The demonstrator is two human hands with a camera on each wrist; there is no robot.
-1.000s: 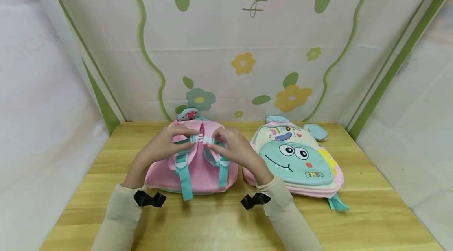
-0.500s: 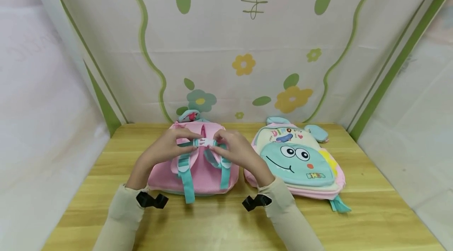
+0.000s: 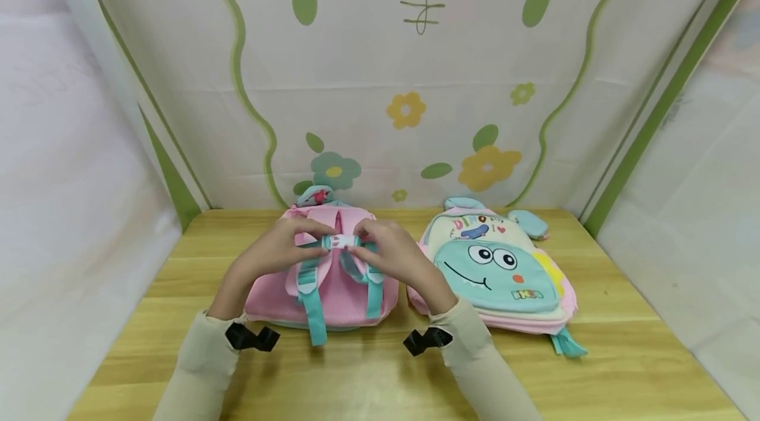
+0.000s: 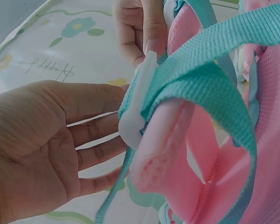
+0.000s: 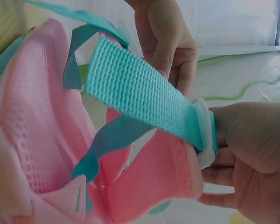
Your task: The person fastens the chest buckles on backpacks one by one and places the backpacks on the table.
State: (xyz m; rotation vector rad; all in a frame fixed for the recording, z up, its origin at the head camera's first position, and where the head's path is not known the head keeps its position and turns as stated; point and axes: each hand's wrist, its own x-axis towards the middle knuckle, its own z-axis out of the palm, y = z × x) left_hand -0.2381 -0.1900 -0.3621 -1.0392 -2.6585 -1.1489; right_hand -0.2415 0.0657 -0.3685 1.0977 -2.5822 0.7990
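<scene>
A pink backpack (image 3: 356,299) lies back side up on the table, its teal webbing straps (image 3: 315,319) facing me. Over its upper part, a white plastic side-release buckle (image 3: 342,241) spans the two shoulder straps, its halves pushed together. My left hand (image 3: 274,251) pinches the buckle's left end between thumb and fingers, while my right hand (image 3: 393,251) pinches the right end. In the left wrist view, teal webbing and a white plastic adjuster (image 4: 139,100) partly cover the left fingertips. A similar white adjuster (image 5: 205,135) overlaps the right fingers in the right wrist view.
To the right lies a second backpack (image 3: 499,276) with a smiling dinosaur face, front up, with a small blue pouch (image 3: 530,224) beside its top. Both bags rest on a wooden table (image 3: 356,381). A flower-printed cloth (image 3: 356,111) rises behind, with pale side walls.
The buckle halves, apart with prongs showing a second ago, have come together until the prongs sit inside the other half. Both hands keep their pinch; the second backpack stays put.
</scene>
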